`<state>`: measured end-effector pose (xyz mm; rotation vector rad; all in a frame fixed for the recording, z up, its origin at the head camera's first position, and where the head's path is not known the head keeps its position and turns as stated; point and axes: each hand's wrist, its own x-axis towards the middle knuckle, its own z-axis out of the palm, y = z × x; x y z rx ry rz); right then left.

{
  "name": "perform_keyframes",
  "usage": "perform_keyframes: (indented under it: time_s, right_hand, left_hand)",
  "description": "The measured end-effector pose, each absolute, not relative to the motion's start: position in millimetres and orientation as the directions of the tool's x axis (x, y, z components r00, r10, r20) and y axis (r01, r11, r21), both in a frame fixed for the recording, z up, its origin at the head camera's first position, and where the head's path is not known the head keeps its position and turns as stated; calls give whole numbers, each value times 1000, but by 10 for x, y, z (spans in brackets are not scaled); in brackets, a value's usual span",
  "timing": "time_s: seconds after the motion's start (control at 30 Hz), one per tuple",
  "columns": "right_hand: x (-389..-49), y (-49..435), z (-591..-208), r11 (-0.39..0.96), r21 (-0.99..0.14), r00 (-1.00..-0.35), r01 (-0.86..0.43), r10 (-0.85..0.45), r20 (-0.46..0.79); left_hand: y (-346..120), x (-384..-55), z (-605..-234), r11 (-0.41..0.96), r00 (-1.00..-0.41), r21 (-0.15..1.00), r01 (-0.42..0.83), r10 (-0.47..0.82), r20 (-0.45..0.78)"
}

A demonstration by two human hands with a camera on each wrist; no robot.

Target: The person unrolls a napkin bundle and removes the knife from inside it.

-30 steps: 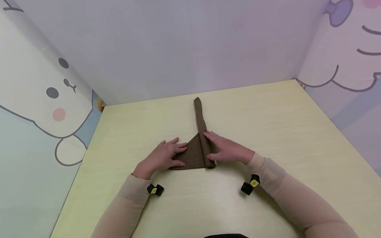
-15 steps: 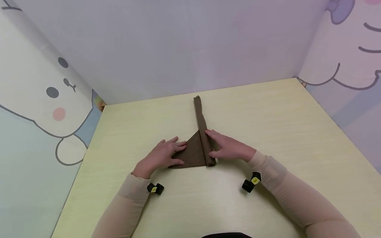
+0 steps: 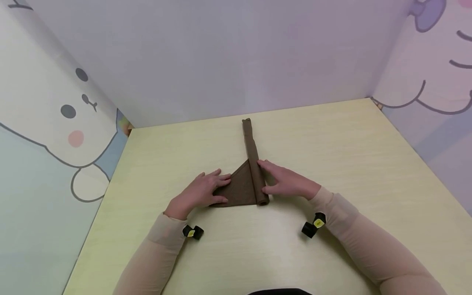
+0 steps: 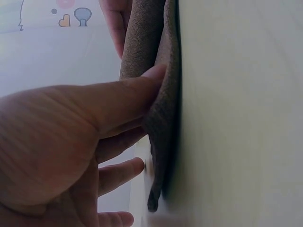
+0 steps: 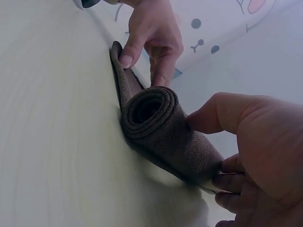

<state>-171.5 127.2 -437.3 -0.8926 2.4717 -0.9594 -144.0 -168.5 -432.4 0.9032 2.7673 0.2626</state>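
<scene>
Rests spread left hand (image 3: 200, 192) on brown cloth (image 3: 239, 190) pointing toward tabletop (image 3: 324, 143) far edge; touches roll (image 3: 257, 180) with spread right hand (image 3: 289, 182), covering less than before. Wears yellow labels (image 3: 318, 223), unreadable.

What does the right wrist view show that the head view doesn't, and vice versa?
Only the right wrist view looks clearly into the hollow core of the brown cloth roll. Only the head view shows the roll's far end and the right sleeve. Both show the left hand on the cloth's flat part and the right hand against the roll.
</scene>
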Motion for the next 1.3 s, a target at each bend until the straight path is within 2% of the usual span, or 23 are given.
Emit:
perform_keyframes:
  time_s: [0.27,0.5,0.73,0.97,1.3]
  right_hand:
    - [-1738,1303,-4380,572,-691,-743,-443,-665,-74]
    - [-1718,1298,-4363,549,-668,-721,-503,-693,-27]
    - [-1711,1246,-4372,546,-632,-728,-549,-684,42]
    - [-1726,1197,-4426,578,-573,-741,-581,-667,78]
    - [-1720,1181,-4424,573,-561,-733,-598,-673,94]
  left_hand:
    - [-1660,-1436,-4310,789,-786,255,559,602,-142]
    - [-1545,-1415,-4341,763,-777,297,574,622,-94]
    - [-1422,-1379,-4352,729,-761,355,585,645,-71]
    - [-1407,-1367,-4390,733,-759,332,594,647,-70]
    - [-1429,-1380,-4401,726,-748,300,619,661,-56]
